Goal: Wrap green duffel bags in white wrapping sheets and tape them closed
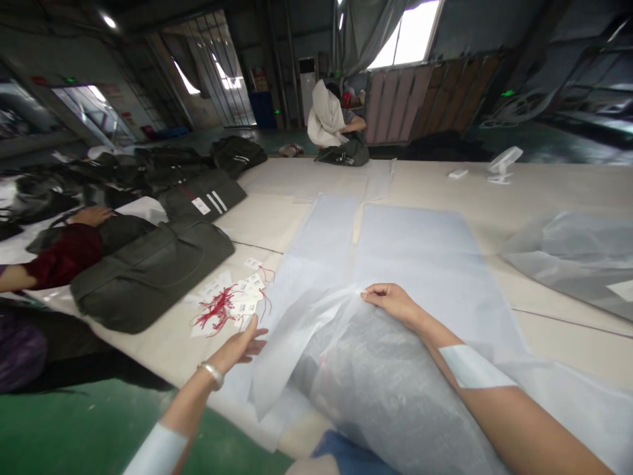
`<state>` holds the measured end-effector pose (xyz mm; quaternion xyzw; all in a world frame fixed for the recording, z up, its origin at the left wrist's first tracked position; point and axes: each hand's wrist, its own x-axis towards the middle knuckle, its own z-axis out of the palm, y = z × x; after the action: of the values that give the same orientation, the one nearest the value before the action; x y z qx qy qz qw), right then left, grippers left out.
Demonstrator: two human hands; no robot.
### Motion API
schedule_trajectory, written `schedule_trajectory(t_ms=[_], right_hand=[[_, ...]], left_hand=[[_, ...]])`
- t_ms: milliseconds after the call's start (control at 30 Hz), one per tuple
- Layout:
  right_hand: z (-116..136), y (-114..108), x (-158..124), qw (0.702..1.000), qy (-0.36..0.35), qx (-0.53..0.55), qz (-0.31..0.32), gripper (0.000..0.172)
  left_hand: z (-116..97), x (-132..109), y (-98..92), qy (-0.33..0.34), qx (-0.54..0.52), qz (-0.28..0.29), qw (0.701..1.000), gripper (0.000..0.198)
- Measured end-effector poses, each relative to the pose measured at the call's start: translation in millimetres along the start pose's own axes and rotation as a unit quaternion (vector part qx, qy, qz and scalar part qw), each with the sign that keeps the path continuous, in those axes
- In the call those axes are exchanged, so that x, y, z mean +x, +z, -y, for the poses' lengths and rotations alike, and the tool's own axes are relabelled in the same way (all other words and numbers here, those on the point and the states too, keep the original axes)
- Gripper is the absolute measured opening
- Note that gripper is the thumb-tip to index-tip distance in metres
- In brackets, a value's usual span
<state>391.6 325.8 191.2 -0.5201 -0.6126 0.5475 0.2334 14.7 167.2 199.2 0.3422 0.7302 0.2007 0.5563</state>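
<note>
A dark bag inside a frosted plastic bag (386, 382) lies on the table's near side, right in front of me. My right hand (390, 300) pinches the upper edge of that plastic between thumb and fingers. To the left of the plastic, my left hand (242, 346) is held with its fingers apart and nothing in it. Just beyond the left fingertips lies a loose pile of white hang tags (244, 297) with red strings (217, 310). Flat sheets of the same pale plastic (415, 244) cover the table ahead of my hands.
A dark green duffel bag (153, 274) lies left of the tags, with more bags behind it. A co-worker's sleeved arm (74, 254) reaches in at far left. Another person (329, 119) works at the table's far end. A small white fan (504, 163) and another plastic-wrapped bag (578, 257) are at right.
</note>
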Motion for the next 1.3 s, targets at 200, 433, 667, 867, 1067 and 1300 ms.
schedule_trajectory(t_ms=[200, 433, 667, 867, 1067, 1300], right_hand=[[-4.1, 1.6, -3.7, 1.0, -0.012, -0.015, -0.007, 0.039], [-3.5, 5.6, -7.6, 0.999, -0.022, -0.016, -0.029, 0.041], [-6.8, 6.5, -6.7, 0.998, -0.045, -0.017, -0.033, 0.04], [-9.7, 9.5, -6.1, 0.998, -0.056, -0.028, -0.022, 0.036], [-11.1, 12.2, -6.5, 0.998, -0.061, -0.032, -0.013, 0.036], [-10.9, 12.8, -3.7, 0.987, -0.086, -0.129, 0.03, 0.037]], left_hand=[[10.0, -43.4, 33.4, 0.103, -0.176, -0.008, 0.979, 0.084], [-24.4, -30.4, 13.9, 0.275, -0.222, -0.165, 0.921, 0.087], [-54.0, 20.3, -16.5, 0.393, -0.072, -0.239, 0.885, 0.069], [-46.4, 60.6, -32.1, 0.369, 0.147, -0.301, 0.867, 0.044], [-75.8, 27.4, 14.4, 0.469, 0.224, -0.341, 0.783, 0.036], [-119.7, -10.1, 128.8, 0.608, 0.342, 0.051, 0.715, 0.036]])
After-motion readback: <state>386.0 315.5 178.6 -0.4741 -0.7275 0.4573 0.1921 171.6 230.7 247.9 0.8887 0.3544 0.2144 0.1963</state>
